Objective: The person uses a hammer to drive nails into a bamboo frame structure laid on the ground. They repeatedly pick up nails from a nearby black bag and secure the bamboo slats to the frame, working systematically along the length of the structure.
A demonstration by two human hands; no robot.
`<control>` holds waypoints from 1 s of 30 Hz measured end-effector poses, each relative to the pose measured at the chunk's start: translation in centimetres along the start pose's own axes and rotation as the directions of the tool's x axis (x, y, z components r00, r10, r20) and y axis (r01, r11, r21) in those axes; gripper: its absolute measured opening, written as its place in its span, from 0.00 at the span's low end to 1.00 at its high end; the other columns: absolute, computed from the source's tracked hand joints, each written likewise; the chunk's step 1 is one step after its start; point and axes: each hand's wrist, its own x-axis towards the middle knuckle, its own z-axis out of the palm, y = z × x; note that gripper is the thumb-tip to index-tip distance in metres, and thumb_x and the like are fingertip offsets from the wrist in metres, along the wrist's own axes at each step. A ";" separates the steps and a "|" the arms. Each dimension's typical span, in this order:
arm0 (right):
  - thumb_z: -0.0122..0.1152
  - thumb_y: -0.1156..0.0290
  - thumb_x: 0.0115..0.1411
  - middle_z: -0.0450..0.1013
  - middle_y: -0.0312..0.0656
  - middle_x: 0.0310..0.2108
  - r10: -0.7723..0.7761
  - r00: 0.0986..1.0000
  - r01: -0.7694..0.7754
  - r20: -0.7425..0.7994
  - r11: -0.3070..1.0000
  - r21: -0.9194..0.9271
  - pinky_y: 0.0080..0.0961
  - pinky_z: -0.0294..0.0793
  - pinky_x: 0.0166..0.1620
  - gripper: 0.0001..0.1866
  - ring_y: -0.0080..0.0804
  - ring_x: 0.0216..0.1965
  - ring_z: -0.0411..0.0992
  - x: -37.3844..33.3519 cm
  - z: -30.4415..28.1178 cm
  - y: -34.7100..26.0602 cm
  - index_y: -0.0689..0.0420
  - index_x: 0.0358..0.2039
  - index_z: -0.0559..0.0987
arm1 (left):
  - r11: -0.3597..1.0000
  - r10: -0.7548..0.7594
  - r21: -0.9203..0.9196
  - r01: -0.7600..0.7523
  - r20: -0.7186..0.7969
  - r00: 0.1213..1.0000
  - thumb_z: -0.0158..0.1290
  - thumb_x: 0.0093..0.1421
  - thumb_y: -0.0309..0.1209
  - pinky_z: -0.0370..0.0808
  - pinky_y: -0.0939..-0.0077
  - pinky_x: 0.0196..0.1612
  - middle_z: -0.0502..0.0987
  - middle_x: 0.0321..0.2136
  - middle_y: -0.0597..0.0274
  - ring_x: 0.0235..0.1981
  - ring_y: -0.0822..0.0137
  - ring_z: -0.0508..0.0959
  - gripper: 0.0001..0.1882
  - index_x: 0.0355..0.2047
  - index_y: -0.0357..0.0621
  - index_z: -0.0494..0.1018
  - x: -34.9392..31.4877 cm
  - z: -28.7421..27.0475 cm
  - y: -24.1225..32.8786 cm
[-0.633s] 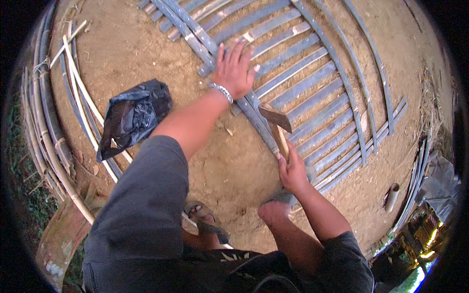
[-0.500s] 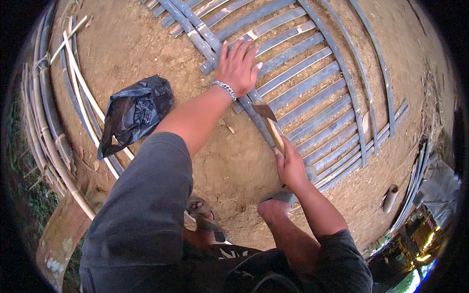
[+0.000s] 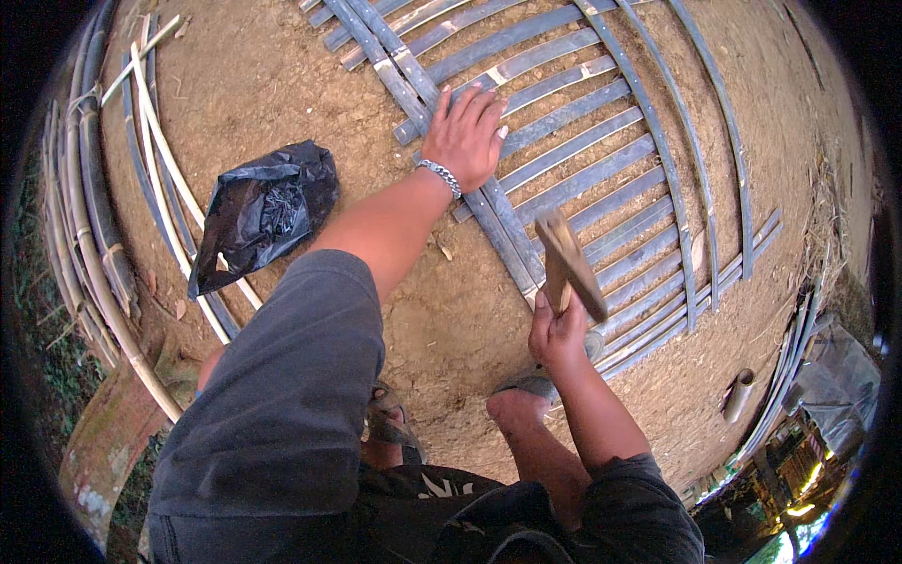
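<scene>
Right grip (image 3: 561, 334) is curled around a wooden-handled, hammer-like tool (image 3: 575, 264), right of centre in the frame, while my left grip (image 3: 464, 141) lies loosely spread on two paired dark strips (image 3: 498, 242) just above centre. I judge this as bracing the strips for hammering; a next stroke would call for keeping the tool clear of those fingers. Beyond, smooth, flat, grey slats (image 3: 583, 179) with pale edges cross rough brown earth (image 3: 413, 320), upper right.
</scene>
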 end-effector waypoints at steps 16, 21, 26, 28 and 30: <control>0.58 0.70 0.66 0.73 0.68 0.50 0.479 0.827 -0.445 0.294 0.877 -0.179 0.50 0.75 0.53 0.27 0.67 0.52 0.74 1.4 0.4 -1.5 0.59 0.64 0.66 | 1.000 0.000 -0.015 0.000 -0.007 1.000 0.49 0.66 0.35 0.50 0.46 0.73 0.71 0.61 0.58 0.68 0.56 0.62 0.24 0.62 0.47 0.68 -0.2 0.2 0.1; 0.57 0.71 0.67 0.73 0.67 0.51 0.286 0.958 -0.287 0.020 0.956 0.068 0.48 0.75 0.54 0.27 0.68 0.50 0.74 -0.2 -0.1 -1.3 0.61 0.64 0.65 | 1.000 -0.007 0.000 0.007 0.003 1.000 0.48 0.67 0.37 0.49 0.46 0.73 0.70 0.62 0.58 0.69 0.57 0.62 0.24 0.62 0.48 0.68 -0.1 0.3 -0.3; 0.56 0.74 0.66 0.71 0.67 0.55 0.316 0.915 -0.272 0.249 0.942 -0.195 0.49 0.73 0.56 0.28 0.66 0.54 0.73 -0.2 1.1 -1.4 0.57 0.66 0.63 | 0.999 -0.011 -0.036 0.011 -0.001 1.000 0.48 0.67 0.37 0.49 0.46 0.73 0.70 0.62 0.58 0.69 0.57 0.62 0.23 0.62 0.48 0.68 0.0 0.4 0.0; 0.56 0.74 0.66 0.72 0.66 0.53 0.445 0.852 -0.399 0.276 0.893 -0.210 0.48 0.74 0.54 0.26 0.64 0.53 0.73 0.2 0.9 -1.0 0.55 0.64 0.64 | 0.999 -0.005 -0.043 0.004 -0.010 1.000 0.48 0.67 0.36 0.50 0.46 0.73 0.70 0.61 0.58 0.68 0.57 0.63 0.23 0.62 0.47 0.68 0.1 0.6 0.0; 0.56 0.71 0.69 0.75 0.62 0.46 0.363 0.924 -0.335 0.117 0.919 -0.206 0.42 0.76 0.47 0.20 0.57 0.45 0.77 -0.7 0.5 -1.6 0.55 0.60 0.67 | 0.999 -0.008 -0.050 0.009 0.004 1.000 0.48 0.66 0.34 0.51 0.45 0.73 0.71 0.60 0.57 0.68 0.56 0.64 0.23 0.62 0.46 0.68 -0.4 0.4 0.1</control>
